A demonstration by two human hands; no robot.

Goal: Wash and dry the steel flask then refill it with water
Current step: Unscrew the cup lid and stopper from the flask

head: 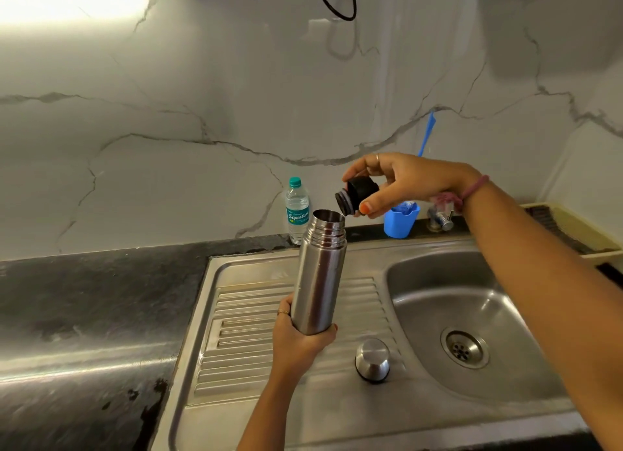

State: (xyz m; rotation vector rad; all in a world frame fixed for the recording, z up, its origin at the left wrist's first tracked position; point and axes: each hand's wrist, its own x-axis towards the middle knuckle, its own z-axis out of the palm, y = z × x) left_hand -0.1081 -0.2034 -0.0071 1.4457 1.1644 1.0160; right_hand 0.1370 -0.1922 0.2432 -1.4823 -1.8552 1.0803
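Note:
My left hand [296, 339] grips the bottom of the steel flask [318, 275], held almost upright over the ribbed drainboard, its threaded mouth uncovered. My right hand [401, 184] pinches the black screw stopper [355, 194] just above and to the right of that mouth, tilted, not touching it. The flask's steel cup lid [372, 359] stands upside down on the drainboard, close to the basin's left rim.
The steel sink basin [438, 316] with its drain [464, 348] lies to the right. By the marble wall stand a plastic water bottle [296, 211], a blue cup [401, 221] holding a blue brush, and a tap [441, 218]. A yellow rack [580, 228] sits at far right, dark counter [94, 302] on the left.

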